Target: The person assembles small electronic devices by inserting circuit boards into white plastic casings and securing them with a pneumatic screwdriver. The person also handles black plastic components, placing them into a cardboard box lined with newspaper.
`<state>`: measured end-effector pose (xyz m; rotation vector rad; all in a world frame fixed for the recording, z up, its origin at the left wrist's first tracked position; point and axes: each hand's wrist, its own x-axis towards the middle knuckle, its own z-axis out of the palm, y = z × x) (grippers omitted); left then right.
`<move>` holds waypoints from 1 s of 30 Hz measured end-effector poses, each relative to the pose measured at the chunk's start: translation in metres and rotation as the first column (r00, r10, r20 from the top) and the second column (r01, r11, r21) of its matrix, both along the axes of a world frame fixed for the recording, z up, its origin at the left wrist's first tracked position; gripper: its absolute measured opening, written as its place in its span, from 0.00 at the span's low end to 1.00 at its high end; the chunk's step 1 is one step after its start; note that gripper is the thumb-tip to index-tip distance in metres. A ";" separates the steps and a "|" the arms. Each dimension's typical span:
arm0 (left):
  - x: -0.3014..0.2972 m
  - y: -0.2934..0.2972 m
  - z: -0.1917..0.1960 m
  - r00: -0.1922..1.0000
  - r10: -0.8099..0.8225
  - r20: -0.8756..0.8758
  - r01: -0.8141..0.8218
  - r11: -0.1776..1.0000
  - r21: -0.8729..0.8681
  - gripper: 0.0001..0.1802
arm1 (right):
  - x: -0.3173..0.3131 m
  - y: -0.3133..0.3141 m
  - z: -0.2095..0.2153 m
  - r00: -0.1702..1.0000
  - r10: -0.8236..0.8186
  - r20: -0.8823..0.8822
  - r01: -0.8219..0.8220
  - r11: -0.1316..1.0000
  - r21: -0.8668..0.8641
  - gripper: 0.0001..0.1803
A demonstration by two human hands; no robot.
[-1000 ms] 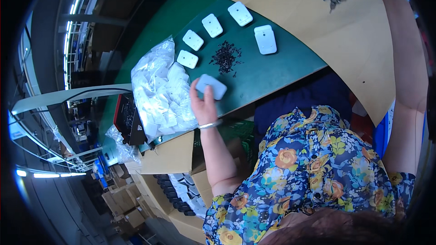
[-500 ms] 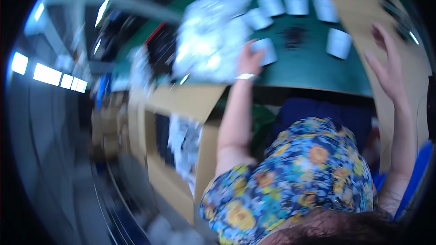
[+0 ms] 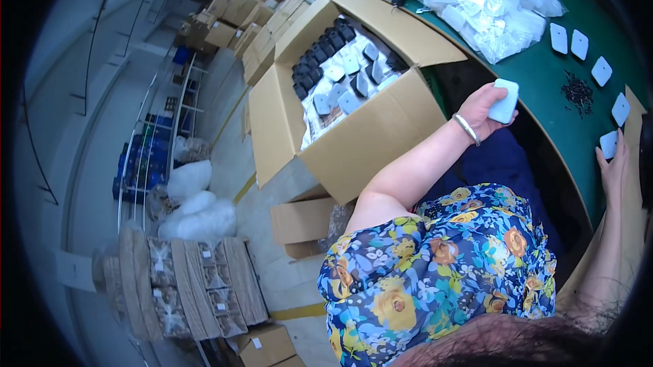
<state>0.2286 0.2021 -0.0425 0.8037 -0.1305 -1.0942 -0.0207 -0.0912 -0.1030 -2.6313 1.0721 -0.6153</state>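
Your left hand (image 3: 484,108) holds a white casing (image 3: 505,99) by the worktop's (image 3: 544,88) near edge; your right hand (image 3: 614,166), newly occupied, grips another casing (image 3: 609,144).

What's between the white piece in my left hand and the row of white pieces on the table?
In the head view, a heap of small dark parts lies there on the green tabletop, nearer the row than your left hand.

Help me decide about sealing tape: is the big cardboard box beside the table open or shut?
Open. The cardboard box has flaps spread outward, and black pieces and white pieces show inside.
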 end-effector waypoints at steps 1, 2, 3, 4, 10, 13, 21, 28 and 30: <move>-0.003 0.008 -0.008 0.994 0.029 -0.109 -0.031 0.999 -0.018 0.17 | 0.000 -0.006 -0.003 1.000 -0.008 0.002 0.008 1.000 0.007 0.36; -0.006 0.016 -0.009 0.981 0.002 -0.192 -0.006 1.000 -0.020 0.17 | 0.002 -0.008 -0.002 1.000 -0.021 0.011 0.021 0.999 -0.035 0.34; -0.007 0.025 -0.008 0.962 -0.025 -0.273 0.019 1.000 -0.025 0.18 | 0.005 -0.010 -0.001 0.995 0.043 0.094 -0.041 0.999 -0.021 0.33; -0.012 0.033 -0.007 0.978 0.014 -0.210 -0.017 1.000 -0.013 0.18 | 0.010 -0.010 0.001 0.978 0.105 0.178 -0.105 0.994 -0.009 0.32; -0.017 0.061 0.008 0.989 0.095 -0.117 -0.121 0.964 -0.237 0.18 | 0.050 0.073 0.076 0.674 -0.231 0.702 -0.708 0.070 0.703 0.28; 0.003 0.072 0.011 0.983 0.165 -0.085 -0.183 0.939 -0.293 0.18 | 0.103 0.095 0.097 0.733 -0.249 0.633 -0.671 -0.109 0.734 0.28; 0.105 0.178 0.066 0.407 0.323 0.855 -0.848 0.481 0.222 0.16 | 0.190 0.126 0.117 0.841 0.062 0.537 -0.502 -0.276 0.819 0.30; 0.227 0.175 0.054 0.485 -0.515 0.707 -0.842 -0.055 0.537 0.22 | 0.298 0.195 0.177 0.862 0.331 0.384 -0.314 -0.247 0.917 0.34; 0.230 0.159 0.067 0.583 -0.556 0.593 -0.772 -0.152 0.617 0.22 | 0.335 0.208 0.177 0.833 0.380 0.402 -0.303 -0.293 0.907 0.34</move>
